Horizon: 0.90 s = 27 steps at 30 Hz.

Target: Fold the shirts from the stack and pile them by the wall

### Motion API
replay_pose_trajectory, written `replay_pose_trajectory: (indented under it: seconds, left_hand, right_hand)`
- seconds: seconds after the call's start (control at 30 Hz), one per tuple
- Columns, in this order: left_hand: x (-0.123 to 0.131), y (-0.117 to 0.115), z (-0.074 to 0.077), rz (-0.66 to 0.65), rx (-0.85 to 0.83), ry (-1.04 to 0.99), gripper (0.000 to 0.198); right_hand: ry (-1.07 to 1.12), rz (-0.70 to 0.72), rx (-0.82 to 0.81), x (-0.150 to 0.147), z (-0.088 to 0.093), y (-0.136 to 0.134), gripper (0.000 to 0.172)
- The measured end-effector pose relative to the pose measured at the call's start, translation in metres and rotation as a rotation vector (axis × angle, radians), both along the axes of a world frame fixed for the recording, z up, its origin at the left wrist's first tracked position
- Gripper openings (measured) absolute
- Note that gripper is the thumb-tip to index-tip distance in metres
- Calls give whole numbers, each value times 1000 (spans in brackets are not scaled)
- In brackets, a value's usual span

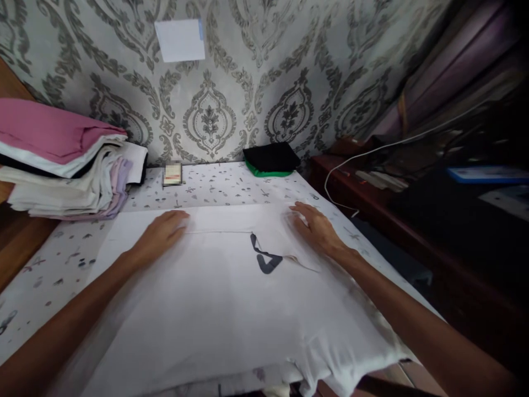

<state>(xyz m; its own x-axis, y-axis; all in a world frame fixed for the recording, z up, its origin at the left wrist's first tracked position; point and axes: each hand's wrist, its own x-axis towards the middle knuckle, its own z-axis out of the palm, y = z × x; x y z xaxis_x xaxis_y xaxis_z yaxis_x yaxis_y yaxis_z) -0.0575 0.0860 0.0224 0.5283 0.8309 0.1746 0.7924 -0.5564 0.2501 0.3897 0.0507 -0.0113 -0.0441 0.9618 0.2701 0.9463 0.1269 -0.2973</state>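
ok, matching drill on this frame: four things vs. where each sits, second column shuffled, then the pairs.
Things:
1. left hand
2. black folded cloth
3. pink cloth
4. paper note

Places:
A. stuck on the wallpaper
B. top of the folded stack at the left
C. flat on the white garment
D. far edge of the table, against the wall

Pairs: 1-C; 2-D; 3-B; 4-A

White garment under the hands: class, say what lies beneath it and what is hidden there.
A patterned sheet shows around the white garment and runs beneath it. The left hand and right hand lie flat on top. Anything else under the cloth is covered, unseen.
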Motion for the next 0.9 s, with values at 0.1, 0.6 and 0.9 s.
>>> replay_pose_trajectory:
  seconds: [0.1,0.6,0.9]
  left_hand:
    - [66,-25,8,-354,-27,-16,34]
    - [164,-53,8,-330,48,230,28]
    - [161,-50,8,-265,-29,7,29]
  right_hand:
    - [-2,3,-30,8,0,-7,43]
    - [-46,-7,-73,11,-11,-16,50]
    - [-110,2,-34,18,7,6,48]
